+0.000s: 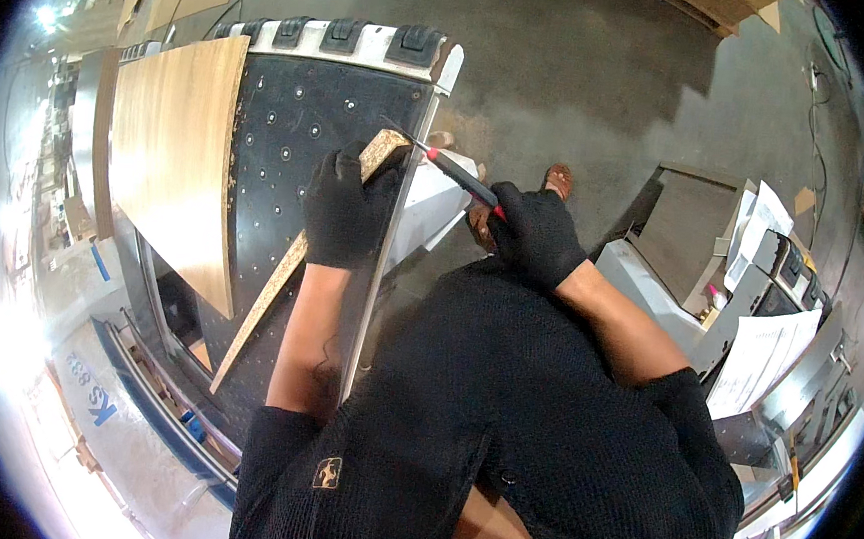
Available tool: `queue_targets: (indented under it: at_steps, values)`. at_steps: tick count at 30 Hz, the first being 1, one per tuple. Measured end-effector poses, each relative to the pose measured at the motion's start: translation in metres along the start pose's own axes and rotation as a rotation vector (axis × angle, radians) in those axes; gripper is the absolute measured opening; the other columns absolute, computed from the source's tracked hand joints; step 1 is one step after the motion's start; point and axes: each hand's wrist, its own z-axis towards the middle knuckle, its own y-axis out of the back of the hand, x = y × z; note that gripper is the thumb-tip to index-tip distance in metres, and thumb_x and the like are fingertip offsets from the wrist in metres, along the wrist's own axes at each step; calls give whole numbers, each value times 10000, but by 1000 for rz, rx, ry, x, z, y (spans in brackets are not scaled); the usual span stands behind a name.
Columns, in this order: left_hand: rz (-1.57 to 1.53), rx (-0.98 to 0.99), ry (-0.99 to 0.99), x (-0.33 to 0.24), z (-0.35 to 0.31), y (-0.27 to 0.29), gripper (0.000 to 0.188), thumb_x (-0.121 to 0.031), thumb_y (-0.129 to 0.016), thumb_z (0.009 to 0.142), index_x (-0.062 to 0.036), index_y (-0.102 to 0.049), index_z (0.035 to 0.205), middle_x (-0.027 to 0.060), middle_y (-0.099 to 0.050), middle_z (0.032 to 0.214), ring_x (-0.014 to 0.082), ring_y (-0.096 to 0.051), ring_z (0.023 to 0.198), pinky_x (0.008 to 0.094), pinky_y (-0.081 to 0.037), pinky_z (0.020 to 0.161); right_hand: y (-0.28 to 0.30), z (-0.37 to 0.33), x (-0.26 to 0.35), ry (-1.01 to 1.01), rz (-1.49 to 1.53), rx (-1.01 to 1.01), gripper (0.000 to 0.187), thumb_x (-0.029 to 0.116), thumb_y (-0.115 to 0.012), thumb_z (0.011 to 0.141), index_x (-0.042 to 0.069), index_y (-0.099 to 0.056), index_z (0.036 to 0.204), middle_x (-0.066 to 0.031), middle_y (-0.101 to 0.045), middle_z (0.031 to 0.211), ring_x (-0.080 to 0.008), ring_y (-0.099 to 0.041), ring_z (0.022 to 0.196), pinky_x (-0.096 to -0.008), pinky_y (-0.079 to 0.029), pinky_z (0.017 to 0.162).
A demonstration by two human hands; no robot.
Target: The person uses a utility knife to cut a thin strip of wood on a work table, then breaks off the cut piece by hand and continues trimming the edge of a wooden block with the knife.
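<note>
Both my hands wear black gloves. My left hand (340,209) grips a narrow chipboard-core panel (268,296), which stands on edge on the black studded tabletop (292,120). The panel's raw end faces the table's right edge. In my right hand (540,232), held over the floor beside the table, is a thin hand tool with a black-and-red handle (463,180). Its slim metal tip points at the panel's end; whether they touch I cannot tell. The exact kind of tool is unclear.
A wide wood-grain panel (175,151) lies on the table's left part. Black-and-white bumpers (343,38) line the far edge. To my right stands a grey metal unit (686,222) with paper sheets (762,353). A wooden pallet (716,4) is at the far side.
</note>
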Motion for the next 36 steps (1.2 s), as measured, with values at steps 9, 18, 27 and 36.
queue_targets:
  at_steps: [9,18,27,36]
  values:
    - [-7,22,-1,-5,4,1,420,-292,-786,925,15,-662,1183,264,-689,1023,489,-677,965,561,-545,821,-6,-2,-8,-31,-7,90,146,179,-681,973,42,-643,1004,-177,-690,778,-389,-694,727,-487,-523,738]
    - [33,10,22,-2,2,0,387,-296,-785,938,-25,-675,1191,262,-718,1090,482,-701,1003,542,-564,842,-5,-1,-12,-131,36,144,135,162,-689,936,39,-661,985,-244,-711,862,-439,-711,791,-546,-529,778]
    - [-7,37,43,-9,3,5,390,-310,-777,943,-46,-677,1212,253,-712,1102,480,-698,1016,548,-564,849,-15,-6,-14,-19,-2,29,167,193,-681,976,35,-637,1008,-249,-677,809,-444,-684,778,-543,-515,738]
    - [11,3,32,-7,0,3,409,-356,-768,943,11,-649,1079,271,-679,999,504,-666,944,562,-542,794,-20,-5,-16,36,-19,-27,147,184,-669,984,39,-651,994,-208,-686,783,-421,-700,705,-530,-549,710]
